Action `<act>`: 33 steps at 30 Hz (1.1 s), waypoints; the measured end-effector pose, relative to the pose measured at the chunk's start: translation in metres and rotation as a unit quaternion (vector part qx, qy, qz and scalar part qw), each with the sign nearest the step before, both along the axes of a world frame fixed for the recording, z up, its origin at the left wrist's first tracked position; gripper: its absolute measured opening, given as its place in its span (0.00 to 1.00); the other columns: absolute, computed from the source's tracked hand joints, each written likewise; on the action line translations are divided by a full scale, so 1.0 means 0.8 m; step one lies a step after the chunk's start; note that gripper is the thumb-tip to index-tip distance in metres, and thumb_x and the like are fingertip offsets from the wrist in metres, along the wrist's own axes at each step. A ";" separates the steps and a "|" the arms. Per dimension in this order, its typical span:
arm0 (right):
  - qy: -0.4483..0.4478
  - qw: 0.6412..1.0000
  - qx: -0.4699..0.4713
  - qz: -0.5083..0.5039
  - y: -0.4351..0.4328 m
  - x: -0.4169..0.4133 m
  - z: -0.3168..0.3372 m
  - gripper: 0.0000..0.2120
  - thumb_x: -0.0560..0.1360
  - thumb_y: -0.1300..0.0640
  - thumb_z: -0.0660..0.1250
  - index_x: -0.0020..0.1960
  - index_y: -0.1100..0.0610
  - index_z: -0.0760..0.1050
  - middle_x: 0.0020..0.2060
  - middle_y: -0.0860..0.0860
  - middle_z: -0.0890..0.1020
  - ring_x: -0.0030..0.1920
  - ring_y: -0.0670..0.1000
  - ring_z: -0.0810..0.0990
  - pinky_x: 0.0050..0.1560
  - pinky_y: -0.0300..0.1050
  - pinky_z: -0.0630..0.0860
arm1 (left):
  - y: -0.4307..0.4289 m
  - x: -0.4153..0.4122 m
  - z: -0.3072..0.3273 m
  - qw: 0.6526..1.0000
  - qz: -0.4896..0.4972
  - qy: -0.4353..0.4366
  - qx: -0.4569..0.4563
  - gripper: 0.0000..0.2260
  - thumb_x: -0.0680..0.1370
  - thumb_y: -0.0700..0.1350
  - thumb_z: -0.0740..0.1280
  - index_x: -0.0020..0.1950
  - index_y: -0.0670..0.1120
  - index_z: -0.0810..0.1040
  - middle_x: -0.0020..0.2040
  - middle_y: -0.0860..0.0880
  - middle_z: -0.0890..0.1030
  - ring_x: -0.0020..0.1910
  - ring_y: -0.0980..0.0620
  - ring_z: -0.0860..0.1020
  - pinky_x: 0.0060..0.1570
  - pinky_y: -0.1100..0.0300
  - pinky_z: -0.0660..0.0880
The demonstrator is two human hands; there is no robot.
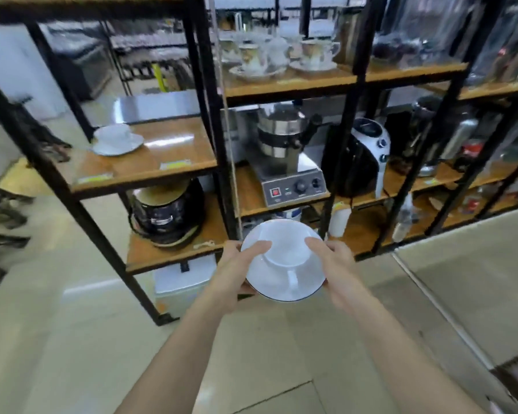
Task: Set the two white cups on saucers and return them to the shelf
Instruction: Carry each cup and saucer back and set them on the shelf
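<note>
A white cup (286, 252) sits on a white saucer (269, 283), handle toward me. I hold the saucer in both hands in front of the shelving, above the floor. My left hand (237, 270) grips its left rim with the thumb on top. On the right rim my right hand (337, 264) does the same. A second white cup (114, 133) stands on its saucer (118, 146) at the left end of the wooden shelf (150, 162), up and to the left of my hands.
Black metal uprights (210, 115) frame the wooden shelves. A black pot (168, 213) sits below the left shelf. A steel appliance (287, 162) and a black-and-white machine (362, 156) fill the middle shelf. Patterned cups on saucers (281, 58) stand higher up. Tiled floor lies below.
</note>
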State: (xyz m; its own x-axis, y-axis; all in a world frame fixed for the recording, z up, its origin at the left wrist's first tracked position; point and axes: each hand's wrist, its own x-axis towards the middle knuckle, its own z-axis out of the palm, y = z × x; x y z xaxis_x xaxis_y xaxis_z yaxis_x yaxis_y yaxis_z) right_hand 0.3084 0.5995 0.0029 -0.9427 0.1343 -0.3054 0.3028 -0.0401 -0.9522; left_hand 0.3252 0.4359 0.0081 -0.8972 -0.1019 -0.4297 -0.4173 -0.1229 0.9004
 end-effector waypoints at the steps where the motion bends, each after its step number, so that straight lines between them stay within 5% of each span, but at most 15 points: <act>1: 0.003 1.000 0.005 0.023 -0.025 -0.009 0.004 0.14 0.73 0.51 0.68 0.54 0.58 0.72 0.45 0.51 0.77 0.45 0.51 0.76 0.50 0.52 0.75 | -0.024 -0.002 0.003 1.000 0.024 -0.001 -0.003 0.19 0.71 0.52 0.71 0.55 0.48 0.67 0.53 0.47 0.77 0.46 0.46 0.79 0.35 0.52 0.78; 6: 0.011 0.992 0.000 0.129 -0.125 -0.060 0.021 0.11 0.75 0.49 0.66 0.52 0.54 0.72 0.46 0.49 0.76 0.44 0.47 0.73 0.45 0.46 0.75 | -0.124 -0.025 0.013 0.994 0.106 0.002 -0.023 0.31 0.64 0.56 0.72 0.62 0.47 0.69 0.57 0.44 0.78 0.51 0.42 0.79 0.42 0.46 0.82; 12: 0.034 0.981 -0.007 0.188 -0.219 -0.153 0.031 0.14 0.74 0.48 0.66 0.54 0.52 0.67 0.45 0.48 0.72 0.44 0.47 0.72 0.45 0.45 0.73 | -0.218 -0.095 0.024 0.987 0.154 0.019 -0.035 0.37 0.58 0.60 0.74 0.63 0.45 0.71 0.58 0.39 0.79 0.52 0.38 0.81 0.37 0.51 0.80; 19: 0.031 0.973 -0.001 0.229 -0.302 -0.288 0.044 0.09 0.74 0.48 0.67 0.44 0.51 0.69 0.46 0.50 0.76 0.48 0.51 0.75 0.56 0.53 0.75 | -0.290 -0.214 0.041 0.980 0.192 0.035 -0.035 0.29 0.64 0.57 0.72 0.61 0.46 0.72 0.58 0.45 0.79 0.51 0.43 0.80 0.33 0.55 0.78; 24: 0.047 0.971 0.027 0.232 -0.357 -0.383 0.053 0.20 0.72 0.46 0.68 0.56 0.57 0.69 0.48 0.51 0.77 0.48 0.50 0.76 0.47 0.45 0.75 | -0.342 -0.296 0.057 0.978 0.206 0.028 -0.027 0.24 0.69 0.50 0.73 0.61 0.43 0.73 0.58 0.44 0.78 0.52 0.42 0.79 0.37 0.51 0.79; 28: 0.051 0.965 0.045 0.253 -0.395 -0.445 0.051 0.15 0.72 0.46 0.68 0.44 0.59 0.74 0.41 0.51 0.78 0.42 0.51 0.77 0.38 0.44 0.70 | -0.384 -0.358 0.062 0.977 0.210 0.028 -0.031 0.20 0.69 0.47 0.73 0.60 0.45 0.76 0.56 0.46 0.80 0.51 0.45 0.79 0.40 0.49 0.81; 33: 0.039 0.969 0.061 0.235 -0.432 -0.513 0.052 0.14 0.74 0.47 0.67 0.36 0.54 0.68 0.34 0.49 0.72 0.35 0.46 0.71 0.32 0.40 0.64 | -0.421 -0.435 0.061 0.981 0.190 0.033 -0.031 0.09 0.72 0.43 0.71 0.52 0.48 0.77 0.50 0.47 0.82 0.49 0.47 0.79 0.38 0.49 0.81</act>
State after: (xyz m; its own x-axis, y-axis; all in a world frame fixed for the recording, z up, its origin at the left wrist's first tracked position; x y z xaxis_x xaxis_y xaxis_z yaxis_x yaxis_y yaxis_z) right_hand -0.1022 0.2539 0.0442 -0.9281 -0.2855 -0.2391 0.1868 0.1986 -0.9621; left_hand -0.0230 0.0989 0.0572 -0.8150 -0.4583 -0.3545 -0.2927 -0.2022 0.9346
